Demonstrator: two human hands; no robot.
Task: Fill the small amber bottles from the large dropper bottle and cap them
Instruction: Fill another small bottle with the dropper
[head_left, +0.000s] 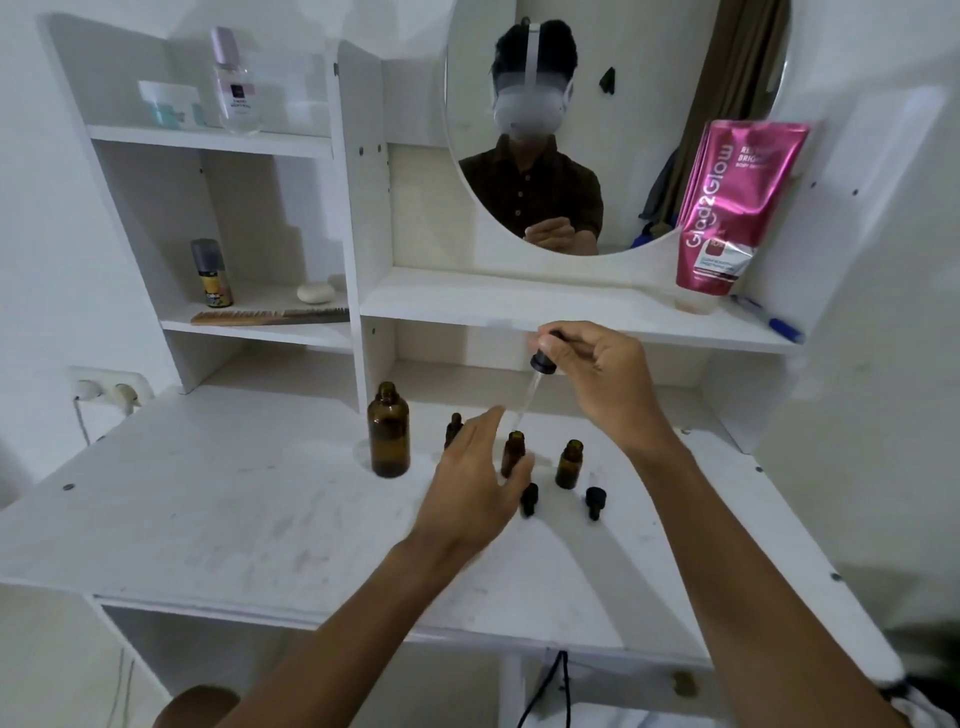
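1. Two loose caps (529, 498) lie nearest on the table (234, 519), below centre.
2. Left hand (480, 483), fingers spread and holding nothing, reaches to steady the middle vial (513, 453); another open vial (569, 463) stands right.
3. Right hand (605, 379) pinches the dropper (535, 387), tip just above that vial: filling under way. Next, seemingly, squeeze, then cap.
4. Big bottle (388, 430) stands open, left of centre.

Amber bottles (569, 464), seemingly black caps (593, 500)
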